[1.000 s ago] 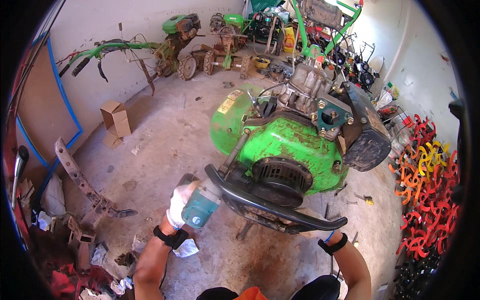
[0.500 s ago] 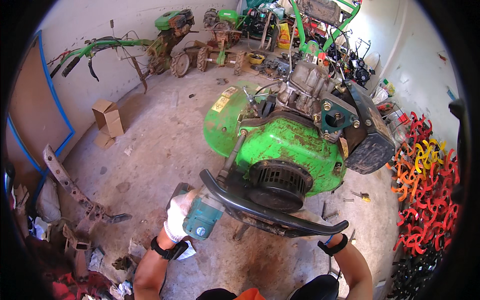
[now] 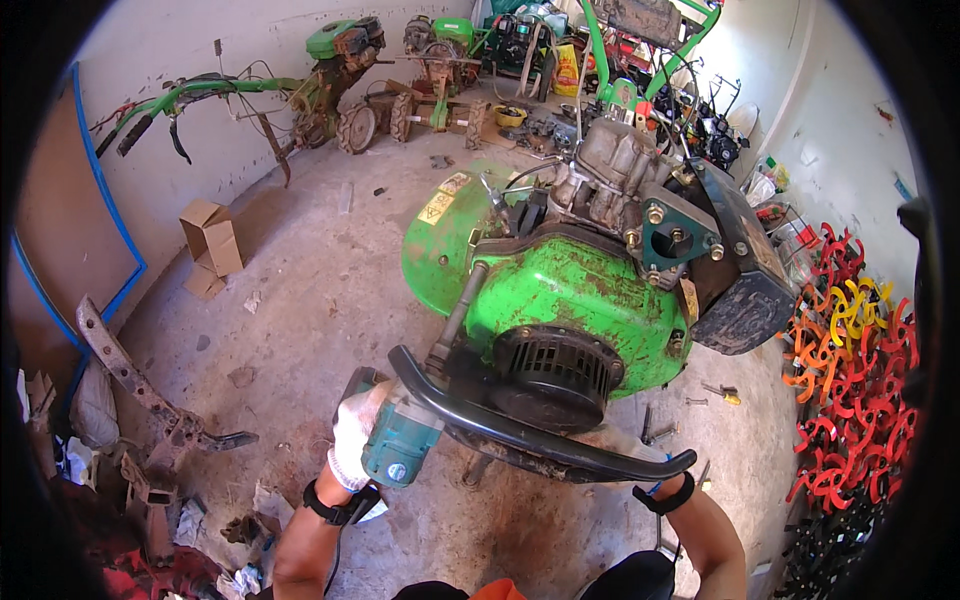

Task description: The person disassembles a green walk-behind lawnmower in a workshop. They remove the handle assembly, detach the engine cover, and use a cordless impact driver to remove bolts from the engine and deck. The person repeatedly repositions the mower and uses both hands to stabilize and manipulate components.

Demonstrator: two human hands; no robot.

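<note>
My left hand (image 3: 355, 428), in a white glove, is closed round a teal impact wrench (image 3: 403, 447). Above the wrench, a metal rod (image 3: 458, 312) slants up to the left edge of the green engine cover (image 3: 575, 280). Whether wrench and rod join is hidden by a curved black bar (image 3: 540, 432). My right hand (image 3: 640, 451), also gloved, reaches under the bar's right end, which covers its fingers. Between bar and cover sits the engine's round black slotted starter housing (image 3: 553, 375). The bare metal engine block (image 3: 610, 175) stands behind the cover.
Curved red, orange and yellow tiller blades (image 3: 850, 380) lie heaped at the right. A screwdriver (image 3: 722, 393) rests on the floor nearby. A rusty metal bracket (image 3: 150, 385) and scraps are at the left, an open cardboard box (image 3: 211, 245) farther off. Green tillers (image 3: 340, 90) stand along the back wall.
The bar's left end and the impact wrench sit slightly lower and farther left. Both hands keep their places on the machine; the view has shifted a little.
</note>
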